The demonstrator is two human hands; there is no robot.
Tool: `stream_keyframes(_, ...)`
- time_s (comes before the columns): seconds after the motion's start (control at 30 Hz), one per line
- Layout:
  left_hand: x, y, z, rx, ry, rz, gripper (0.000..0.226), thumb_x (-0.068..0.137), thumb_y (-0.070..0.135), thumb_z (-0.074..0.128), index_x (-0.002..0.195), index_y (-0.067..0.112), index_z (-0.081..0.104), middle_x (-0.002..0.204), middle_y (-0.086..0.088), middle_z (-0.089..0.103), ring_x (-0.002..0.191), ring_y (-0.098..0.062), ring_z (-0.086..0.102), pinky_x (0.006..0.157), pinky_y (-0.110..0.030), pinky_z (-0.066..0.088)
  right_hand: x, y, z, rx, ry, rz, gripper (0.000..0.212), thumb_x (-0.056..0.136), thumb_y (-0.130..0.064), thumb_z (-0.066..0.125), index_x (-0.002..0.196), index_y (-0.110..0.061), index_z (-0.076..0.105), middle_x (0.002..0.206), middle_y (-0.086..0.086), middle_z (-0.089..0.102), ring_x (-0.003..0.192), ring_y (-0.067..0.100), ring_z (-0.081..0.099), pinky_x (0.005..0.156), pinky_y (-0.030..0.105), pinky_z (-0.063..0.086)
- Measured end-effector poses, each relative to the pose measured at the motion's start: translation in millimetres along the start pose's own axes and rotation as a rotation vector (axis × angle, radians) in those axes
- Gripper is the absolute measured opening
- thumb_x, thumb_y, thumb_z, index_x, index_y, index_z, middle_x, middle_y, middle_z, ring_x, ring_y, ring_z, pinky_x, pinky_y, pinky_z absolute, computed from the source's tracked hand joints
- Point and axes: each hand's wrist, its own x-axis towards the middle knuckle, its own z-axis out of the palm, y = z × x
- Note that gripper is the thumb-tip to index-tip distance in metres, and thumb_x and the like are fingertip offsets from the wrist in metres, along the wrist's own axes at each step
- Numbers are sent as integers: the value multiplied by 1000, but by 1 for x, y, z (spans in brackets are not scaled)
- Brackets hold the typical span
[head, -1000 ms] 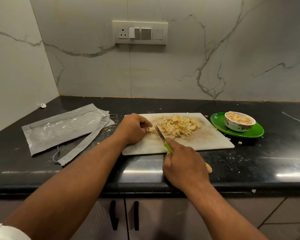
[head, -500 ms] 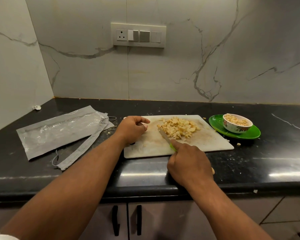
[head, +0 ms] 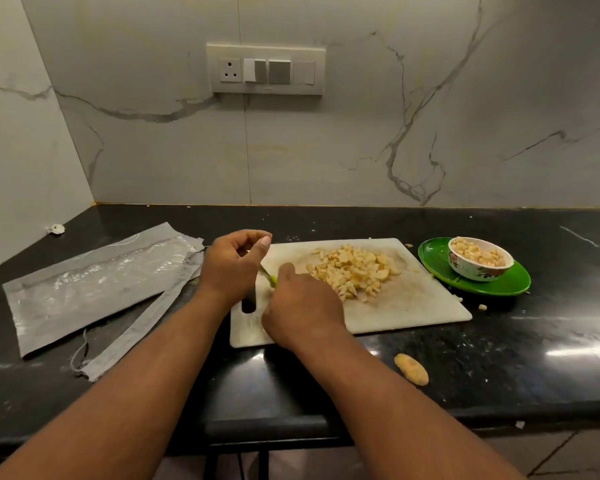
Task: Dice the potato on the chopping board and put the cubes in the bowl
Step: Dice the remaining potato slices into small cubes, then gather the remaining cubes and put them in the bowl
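Right hand (head: 302, 306) around knife (head: 270, 277) over board (head: 406, 306); left hand (head: 234, 263) loosely curled, empty.

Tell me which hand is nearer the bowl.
Right. The right hand is on the board's left part, well left of the bowl; the left hand is farther left, at the board's edge.

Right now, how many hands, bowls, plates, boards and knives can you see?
Hands: 2, the left hand and the right hand
Bowls: 1, the bowl with potato cubes
Plates: 1, the green plate
Boards: 1, the chopping board
Knives: 1, the knife
Total: 6
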Motion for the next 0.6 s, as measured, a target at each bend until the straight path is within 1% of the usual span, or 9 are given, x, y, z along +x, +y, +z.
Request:
stream_keyframes(0.1, -4, 4, 5, 151, -113, 77, 11, 97, 29, 71, 103, 31, 80, 81, 6, 74, 78, -20, 68, 71, -33, 56, 9, 3, -3, -11, -32, -41, 37, 91, -40, 60, 118, -17, 48, 87, 1, 47, 79, 23, 51, 63, 34, 38)
stream_keyframes(0.17, -6, 6, 9, 220, -142, 102, 11, 97, 29, 71, 101, 30, 80, 80, 10, 74, 75, -18, 66, 70, -33, 55, 11, 12, -8, -12, -35, -66, 35, 90, -38, 58, 117, -16, 55, 90, 2, 54, 80, 22, 51, 64, 33, 41)
stream_keyframes(0.23, -5, 10, 13, 297, -167, 132, 8, 94, 28, 74, 97, 30, 81, 83, 14, 75, 77, -12, 66, 73, -31, 55, 14, 28, -16, -6, 1, -80, 35, 88, -37, 57, 118, -20, 60, 103, 3, 64, 89, 24, 60, 68, 32, 45)
stream_keyframes(0.27, -3, 14, 16, 355, -190, 150, 7, 92, 30, 75, 96, 30, 81, 86, 16, 75, 80, -9, 66, 76, -29, 53, 17, 38, -20, 9, 28, -75, 35, 87, -39, 57, 118, -23, 62, 106, 2, 66, 94, 24, 62, 70, 32, 47)
stream_keyframes(0.33, 5, 23, 25, 481, -246, 164, 12, 92, 35, 74, 101, 30, 80, 94, 16, 76, 91, -7, 66, 79, -27, 47, 28, 61, -29, 43, 98, -32, 30, 86, -42, 57, 110, -26, 67, 104, 1, 69, 97, 25, 64, 73, 32, 47)
stream_keyframes(0.37, 12, 27, 31, 531, -275, 150, 16, 94, 38, 72, 106, 31, 79, 99, 14, 76, 96, -9, 66, 81, -26, 45, 35, 74, -33, 52, 141, 3, 28, 86, -42, 57, 105, -25, 68, 101, 0, 70, 96, 25, 64, 74, 31, 47)
stream_keyframes(0.43, 31, 34, 46, 595, -343, 82, 26, 97, 43, 67, 118, 30, 76, 115, 9, 75, 109, -14, 66, 88, -28, 47, 54, 101, -40, 69, 213, 73, 27, 87, -41, 57, 103, -24, 70, 100, 0, 72, 95, 24, 64, 77, 32, 48)
stream_keyframes(0.53, 60, 31, 73, 676, -444, -24, 45, 104, 46, 55, 141, 20, 63, 141, -2, 64, 129, -24, 58, 106, -35, 46, 77, 137, -37, 78, 237, 157, 34, 91, -44, 55, 115, -23, 68, 111, 1, 70, 103, 23, 62, 81, 32, 44)
stream_keyframes(0.6, 75, 21, 90, 669, -485, -105, 54, 107, 47, 48, 151, 16, 52, 154, -5, 53, 141, -28, 49, 114, -38, 39, 86, 153, -26, 60, 194, 207, 49, 92, -52, 51, 131, -24, 60, 129, 2, 62, 117, 24, 57, 95, 39, 46)
